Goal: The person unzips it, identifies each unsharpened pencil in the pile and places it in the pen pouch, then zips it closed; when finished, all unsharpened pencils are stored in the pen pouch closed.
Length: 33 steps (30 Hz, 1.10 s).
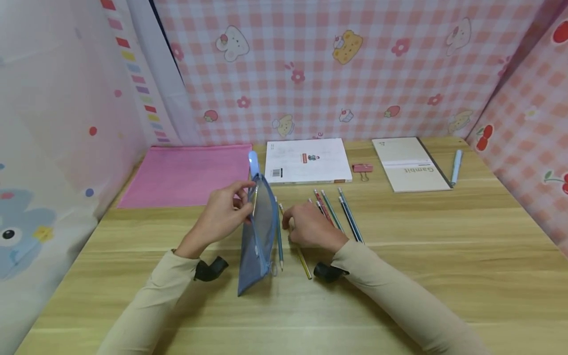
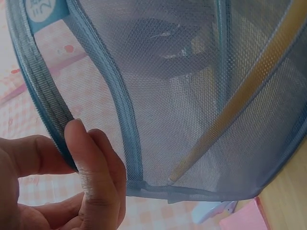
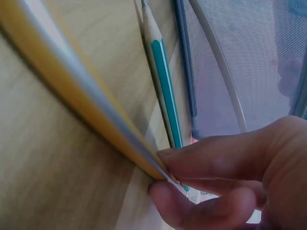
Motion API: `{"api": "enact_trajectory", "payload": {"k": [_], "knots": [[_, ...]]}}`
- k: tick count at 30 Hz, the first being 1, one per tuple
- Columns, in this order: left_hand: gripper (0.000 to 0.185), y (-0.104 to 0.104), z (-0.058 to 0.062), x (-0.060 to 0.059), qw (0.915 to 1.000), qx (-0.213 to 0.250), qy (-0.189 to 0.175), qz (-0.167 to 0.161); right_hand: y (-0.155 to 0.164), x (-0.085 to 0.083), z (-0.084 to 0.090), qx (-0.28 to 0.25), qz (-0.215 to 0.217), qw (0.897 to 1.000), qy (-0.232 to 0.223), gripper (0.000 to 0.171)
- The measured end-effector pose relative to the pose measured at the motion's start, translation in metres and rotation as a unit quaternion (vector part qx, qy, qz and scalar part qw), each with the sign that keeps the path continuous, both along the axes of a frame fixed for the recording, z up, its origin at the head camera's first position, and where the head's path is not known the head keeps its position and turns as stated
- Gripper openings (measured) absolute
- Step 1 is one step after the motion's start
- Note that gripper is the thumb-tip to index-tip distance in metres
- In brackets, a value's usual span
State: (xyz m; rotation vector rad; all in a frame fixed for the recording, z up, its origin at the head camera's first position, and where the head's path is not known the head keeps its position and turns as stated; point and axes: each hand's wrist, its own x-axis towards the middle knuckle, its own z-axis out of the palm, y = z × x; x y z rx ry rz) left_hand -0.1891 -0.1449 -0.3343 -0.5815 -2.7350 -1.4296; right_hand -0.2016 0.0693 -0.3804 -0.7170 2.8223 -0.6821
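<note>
Left hand: we are seeing it grasping the zipped rim of a blue mesh pouch, thumb and fingers closing on the edge
Right hand: we are watching it pinching a yellow pencil near its far end, the rest of the shaft slanting toward us over the wooden surface
Pouch: we are finding it standing on edge, left of the yellow pencil, its mouth gaping along the top
Inside the mesh: we are making out a golden pencil leaning aslant
Teal pencil: we are noticing it lying just beside the pouch, between it and the yellow pencil, its sharpened tip pointing toward us
Pencil group: we are seeing red, green and dark blue ones lying side by side past the right hand, which is partly covering them
Sleeves: we are seeing beige cloth covering both arms, a black strap showing at each wrist
Far row: from left to right, we are viewing a flat pink case, a white book, a pink binder clip, a "Gambit" notebook and a light blue pen
Backdrop: we are facing a pink checked cloth
</note>
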Motion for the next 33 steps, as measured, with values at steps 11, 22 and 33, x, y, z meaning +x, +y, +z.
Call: {"api": "enact_trajectory", "payload": {"k": [11,22,33], "knots": [[0.05,0.001,-0.002,0.002,1.0,-0.002,0.0,-0.002,0.013,-0.002,0.011,-0.074,-0.047,0.995,-0.045,0.019],[0.05,0.002,-0.002,0.001,1.0,-0.005,0.002,-0.007,0.021,-0.006,0.049,-0.141,-0.067,0.988,-0.011,0.021],[0.05,0.004,-0.002,0.003,0.9997,0.012,-0.013,-0.015,0.007,-0.003,0.06,-0.222,-0.063,0.973,0.028,0.02]]}}
